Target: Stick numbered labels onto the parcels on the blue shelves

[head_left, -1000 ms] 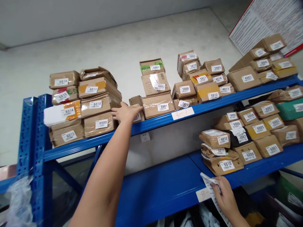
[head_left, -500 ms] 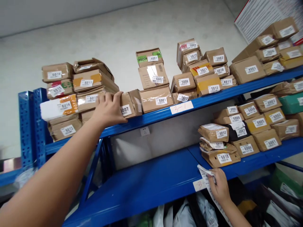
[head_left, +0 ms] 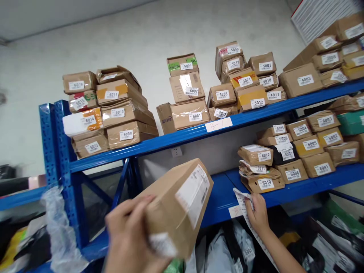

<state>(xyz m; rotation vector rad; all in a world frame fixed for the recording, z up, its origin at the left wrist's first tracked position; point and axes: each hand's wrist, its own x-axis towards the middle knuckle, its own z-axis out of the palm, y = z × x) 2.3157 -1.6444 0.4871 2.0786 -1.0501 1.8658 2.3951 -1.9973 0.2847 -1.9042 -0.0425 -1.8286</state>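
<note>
The left hand (head_left: pixel 131 231) grips the box (head_left: pixel 174 206) at its near left end, fingers curled over the upper edge; that hand is blurred, so I cannot tell how the thumb lies. The box hangs below the front edge of the upper shelf (head_left: pixel 176 138) and, in view, in front of the lower shelf (head_left: pixel 218 204). It is tilted, its long axis slanting from the near lower left by the hand up and away to the right. Its large white label (head_left: pixel 193 193) faces right and upward; the small label (head_left: pixel 162 244) on the near end is too blurred to read. The right hand (head_left: pixel 258 214) pinches a paper strip (head_left: pixel 241 200) near the lower shelf's front edge, the strip trailing down to the right.

In the earlier frame the left hand was up at the upper shelf, on the box marked 6007. Now a gap stands there between box 6009 (head_left: pixel 115 138) and the slim box (head_left: pixel 165 119) beside box 6001 (head_left: pixel 184 109). The right hand still holds the strip.
</note>
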